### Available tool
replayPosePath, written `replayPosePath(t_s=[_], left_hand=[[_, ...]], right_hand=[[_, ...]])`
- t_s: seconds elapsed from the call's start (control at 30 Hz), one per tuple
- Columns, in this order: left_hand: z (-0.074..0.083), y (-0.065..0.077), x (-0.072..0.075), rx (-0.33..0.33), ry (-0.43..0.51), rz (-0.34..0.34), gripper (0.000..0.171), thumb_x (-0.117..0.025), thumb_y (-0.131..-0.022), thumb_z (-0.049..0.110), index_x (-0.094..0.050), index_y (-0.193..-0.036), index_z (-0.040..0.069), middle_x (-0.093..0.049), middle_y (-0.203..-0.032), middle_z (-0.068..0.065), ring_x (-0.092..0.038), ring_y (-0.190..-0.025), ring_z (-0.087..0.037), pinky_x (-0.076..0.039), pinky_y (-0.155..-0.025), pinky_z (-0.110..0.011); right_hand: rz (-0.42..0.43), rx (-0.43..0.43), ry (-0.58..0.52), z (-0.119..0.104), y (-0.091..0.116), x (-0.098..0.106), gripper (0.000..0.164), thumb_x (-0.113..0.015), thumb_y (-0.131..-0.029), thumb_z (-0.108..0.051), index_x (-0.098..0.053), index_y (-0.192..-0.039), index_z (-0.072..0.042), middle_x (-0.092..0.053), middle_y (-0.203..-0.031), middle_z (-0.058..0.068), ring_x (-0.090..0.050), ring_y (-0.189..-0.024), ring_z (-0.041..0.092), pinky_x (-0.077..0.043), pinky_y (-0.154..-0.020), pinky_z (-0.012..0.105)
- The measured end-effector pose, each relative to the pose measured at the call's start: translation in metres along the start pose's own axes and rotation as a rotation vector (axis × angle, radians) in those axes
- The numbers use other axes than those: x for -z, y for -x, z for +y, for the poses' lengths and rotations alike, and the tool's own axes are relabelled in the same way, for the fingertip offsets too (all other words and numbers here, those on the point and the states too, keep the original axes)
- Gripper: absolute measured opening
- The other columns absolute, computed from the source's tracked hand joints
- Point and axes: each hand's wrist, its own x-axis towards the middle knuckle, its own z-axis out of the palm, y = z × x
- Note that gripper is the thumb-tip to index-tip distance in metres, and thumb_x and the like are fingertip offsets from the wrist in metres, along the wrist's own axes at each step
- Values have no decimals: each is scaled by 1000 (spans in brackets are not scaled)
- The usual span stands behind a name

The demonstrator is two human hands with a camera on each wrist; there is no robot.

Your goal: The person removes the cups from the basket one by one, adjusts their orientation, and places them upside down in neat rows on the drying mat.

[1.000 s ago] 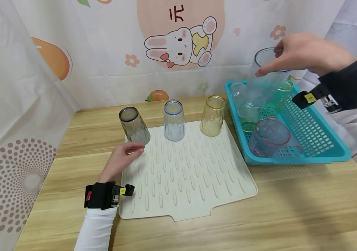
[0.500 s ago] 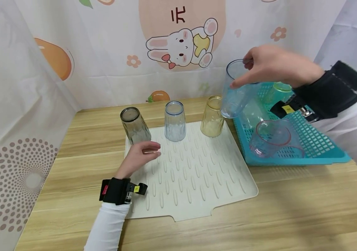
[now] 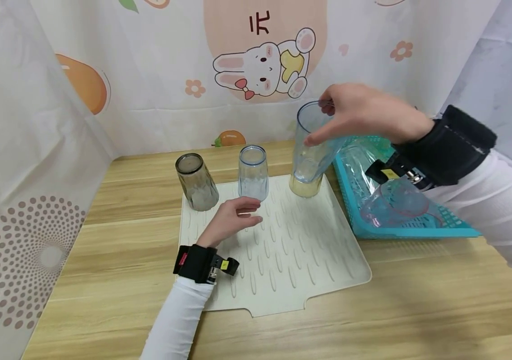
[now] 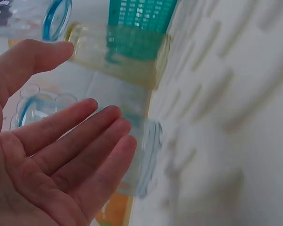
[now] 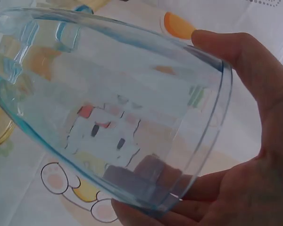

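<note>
My right hand (image 3: 364,115) grips a large blue-tinted clear glass (image 3: 305,155) near its dark blue rim. It hangs in the air, rim up and slightly tilted, in front of an amber glass (image 3: 305,190) in the head view. In the right wrist view, thumb and fingers hold opposite sides of the held glass (image 5: 132,94). With fingers loosely bent and nothing in them, my left hand (image 3: 230,220) hovers over the white ridged mat (image 3: 278,275), close to a smaller blue glass (image 3: 253,175). A smoky grey glass (image 3: 198,185) stands farther left. These three glasses stand along the mat's back edge, narrower end up.
A turquoise basket (image 3: 418,233) at the right contains a pink glass (image 3: 379,207) and other clear glassware, partly hidden by my right arm. Wooden tabletop (image 3: 116,240) surrounds the mat. A printed curtain (image 3: 156,75) hangs behind.
My right hand has carried the large blue glass left and down, from above the basket to the amber glass. My left hand has moved right, from the smoky glass to the smaller blue one.
</note>
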Motion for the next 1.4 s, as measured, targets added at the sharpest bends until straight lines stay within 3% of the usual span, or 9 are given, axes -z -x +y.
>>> replayPosePath(t_s=[0.23,0.6,0.93,1.17,1.4], left_hand=[[11,-13,-14,-31,23,-20,45,-69,-89,8,-55,-130,-4,-55,-130,-22,-52,-121,-37,-44,-99,-35],[24,-24,-24,-36,25,37,53,-72,-86,8,-52,-134,1,-58,-128,-16,-55,-119,-32,-45,-98,-35],[25,-22,-28,-18,7,42,57,-75,-84,11,-51,-135,4,-55,-131,-11,-55,-120,-26,-45,-97,-35],[30,-22,-32,-43,-34,52,65,-78,-81,10,-47,-137,3,-53,-133,-12,-53,-121,-25,-45,-97,-34],[31,-21,-32,-72,-75,114,71,-80,-78,14,-44,-139,6,-55,-131,-12,-54,-118,-24,-46,-96,-37]], right_hand=[[-7,58,4,-15,5,-13,93,-78,-75,-50,-39,-137,6,-46,-133,21,-43,-116,33,-38,-100,50],[-11,144,75,-32,2,-36,80,-80,-73,-44,-48,-126,6,-54,-123,19,-50,-109,30,-42,-96,44],[-16,151,45,-36,0,-52,78,-81,-74,-40,-47,-129,4,-54,-124,17,-50,-108,29,-45,-94,43],[-6,210,26,-36,0,-57,76,-82,-71,-39,-51,-126,4,-57,-117,15,-51,-101,28,-46,-89,42],[25,238,-4,-35,-1,-59,75,-82,-70,-39,-53,-125,4,-58,-116,15,-52,-100,27,-48,-87,42]])
